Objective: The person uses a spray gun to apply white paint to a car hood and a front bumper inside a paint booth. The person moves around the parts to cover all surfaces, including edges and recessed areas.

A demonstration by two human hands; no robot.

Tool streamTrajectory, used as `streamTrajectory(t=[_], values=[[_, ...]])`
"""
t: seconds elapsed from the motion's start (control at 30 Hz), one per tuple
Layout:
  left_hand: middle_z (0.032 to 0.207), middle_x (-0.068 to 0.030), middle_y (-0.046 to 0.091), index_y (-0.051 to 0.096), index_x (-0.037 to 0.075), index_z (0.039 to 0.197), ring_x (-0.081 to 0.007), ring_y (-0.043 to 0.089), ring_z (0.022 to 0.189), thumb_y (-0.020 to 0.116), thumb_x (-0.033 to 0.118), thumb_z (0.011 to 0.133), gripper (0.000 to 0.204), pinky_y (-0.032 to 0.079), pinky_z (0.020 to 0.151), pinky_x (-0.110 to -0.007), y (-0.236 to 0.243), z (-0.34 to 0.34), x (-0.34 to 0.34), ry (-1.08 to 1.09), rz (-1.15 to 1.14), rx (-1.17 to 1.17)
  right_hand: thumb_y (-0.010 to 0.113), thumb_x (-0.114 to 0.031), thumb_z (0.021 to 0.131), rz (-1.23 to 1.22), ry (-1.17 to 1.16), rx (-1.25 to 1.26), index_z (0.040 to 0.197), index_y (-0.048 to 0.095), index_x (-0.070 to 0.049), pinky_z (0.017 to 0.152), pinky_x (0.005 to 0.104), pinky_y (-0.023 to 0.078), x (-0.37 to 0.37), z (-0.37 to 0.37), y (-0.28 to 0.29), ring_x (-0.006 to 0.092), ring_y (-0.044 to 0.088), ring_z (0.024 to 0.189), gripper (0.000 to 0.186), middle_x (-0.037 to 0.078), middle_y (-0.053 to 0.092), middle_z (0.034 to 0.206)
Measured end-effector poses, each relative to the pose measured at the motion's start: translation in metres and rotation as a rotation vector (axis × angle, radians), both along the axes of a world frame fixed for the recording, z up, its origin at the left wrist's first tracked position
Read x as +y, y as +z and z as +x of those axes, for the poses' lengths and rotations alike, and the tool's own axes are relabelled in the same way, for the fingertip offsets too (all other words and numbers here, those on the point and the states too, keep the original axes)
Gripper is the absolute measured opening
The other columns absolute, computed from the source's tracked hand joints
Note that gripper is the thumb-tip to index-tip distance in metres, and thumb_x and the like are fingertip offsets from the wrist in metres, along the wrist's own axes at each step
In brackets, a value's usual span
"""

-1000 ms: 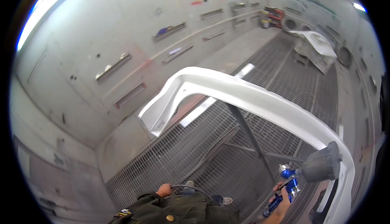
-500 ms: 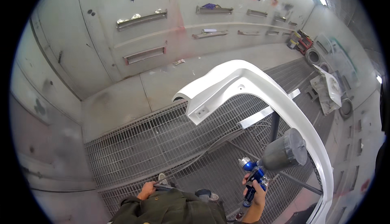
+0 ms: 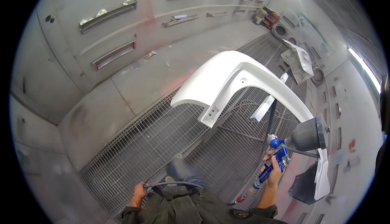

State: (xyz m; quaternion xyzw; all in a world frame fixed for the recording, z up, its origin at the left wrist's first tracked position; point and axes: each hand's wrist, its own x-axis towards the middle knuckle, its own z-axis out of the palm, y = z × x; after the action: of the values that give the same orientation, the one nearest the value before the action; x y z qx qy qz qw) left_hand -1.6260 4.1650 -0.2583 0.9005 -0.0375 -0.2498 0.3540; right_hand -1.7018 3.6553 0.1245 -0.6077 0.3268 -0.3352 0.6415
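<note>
My right hand (image 3: 271,170) grips a blue spray gun (image 3: 278,154) by its handle, its grey cup (image 3: 304,136) tipped toward the right and a coupling (image 3: 242,196) below. My left hand (image 3: 139,190) is closed on a grey hose (image 3: 172,183) at the lower left, in front of my body. A curved white body panel (image 3: 203,82) spans the middle, resting on a stand with a dark post (image 3: 271,114) and pale bars (image 3: 262,108). The gun is in front of the panel's right-hand part, hiding some of it; whether they touch I cannot tell.
A slatted metal grate floor (image 3: 134,147) runs along grey booth walls (image 3: 69,49) with metal brackets (image 3: 107,16). At the far end stand tires (image 3: 279,31), cans and a red rack (image 3: 269,18). More white panels (image 3: 298,61) lean at the right. Loose hoses lie beneath the stand.
The view has swung and more of the panel's left end shows. My left hand sits lower and further left with the hose; the spray gun has moved up from half a second ago. A leg has stepped forward.
</note>
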Motion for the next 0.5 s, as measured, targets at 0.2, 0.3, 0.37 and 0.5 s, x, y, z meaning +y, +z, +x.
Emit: streamTrajectory(t=[0.2, 0.3, 0.37, 0.5], values=[[0.088, -0.0232, 0.065, 0.066, 0.004, 0.089, -0.0447, 0.06, 0.088, 0.061, 0.032, 0.089, 0.028, 0.047, 0.074, -0.047, 0.006, 0.132, 0.009, -0.026, 0.054, 0.042, 0.056, -0.012, 0.09, -0.032, -0.064, -0.054, 0.105, 0.057, 0.002, 0.042, 0.0222, 0.051, 0.041, 0.081, 0.006, 0.0129, 0.059, 0.076, 0.02, 0.009, 0.059, 0.091], [0.091, -0.0222, 0.065, 0.064, 0.004, 0.087, -0.044, 0.059, 0.089, 0.063, 0.027, 0.087, 0.023, 0.047, 0.073, -0.048, 0.008, 0.179, 0.04, -0.061, 0.053, 0.025, 0.056, -0.01, 0.09, 0.026, -0.099, -0.058, 0.105, 0.057, 0.002, 0.042, 0.0222, 0.051, 0.047, 0.132, 0.011, 0.0129, 0.059, 0.077, 0.019, 0.009, 0.06, 0.093], [0.099, -0.021, 0.064, 0.062, 0.005, 0.087, -0.043, 0.058, 0.091, 0.065, 0.02, 0.084, 0.015, 0.046, 0.073, -0.05, 0.015, 0.223, 0.054, -0.149, 0.083, 0.036, 0.054, -0.011, 0.09, 0.01, -0.16, -0.029, 0.106, 0.056, 0.001, 0.04, 0.0215, 0.05, 0.055, 0.164, 0.018, 0.0121, 0.058, 0.069, 0.02, 0.009, 0.06, 0.09], [0.09, -0.0218, 0.064, 0.06, 0.003, 0.086, -0.0433, 0.059, 0.088, 0.063, 0.028, 0.086, 0.025, 0.047, 0.072, -0.048, 0.022, 0.313, 0.053, -0.306, 0.105, -0.056, 0.052, -0.012, 0.093, -0.02, -0.224, 0.031, 0.106, 0.056, 0.002, 0.038, 0.0212, 0.049, 0.07, 0.203, 0.028, 0.0112, 0.059, 0.066, 0.02, 0.01, 0.06, 0.089]])
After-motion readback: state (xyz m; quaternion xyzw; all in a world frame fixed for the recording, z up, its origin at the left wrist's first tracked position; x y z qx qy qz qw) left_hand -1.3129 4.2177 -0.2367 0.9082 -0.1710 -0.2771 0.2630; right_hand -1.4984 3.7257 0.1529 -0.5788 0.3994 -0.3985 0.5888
